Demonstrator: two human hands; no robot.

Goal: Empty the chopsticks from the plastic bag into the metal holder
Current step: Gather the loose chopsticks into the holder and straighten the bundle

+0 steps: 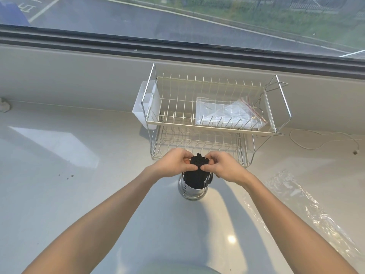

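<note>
A bundle of black chopsticks [197, 171] stands upright in the round metal holder [194, 189] on the pale counter. My left hand [173, 163] grips the bundle's upper part from the left. My right hand [223, 167] grips it from the right, with the fingertips of both hands meeting in front of the sticks. The tips of the chopsticks stick out above my fingers. A clear plastic bag [227, 113] with a red zip strip lies flat on the upper shelf of the dish rack; I cannot tell what it holds.
A two-tier wire dish rack [276, 123] with a white side caddy [146, 107] stands just behind the holder, against the window ledge. A thin white cable [324, 141] lies at the right. Crinkled clear film [296, 196] covers the counter at the right.
</note>
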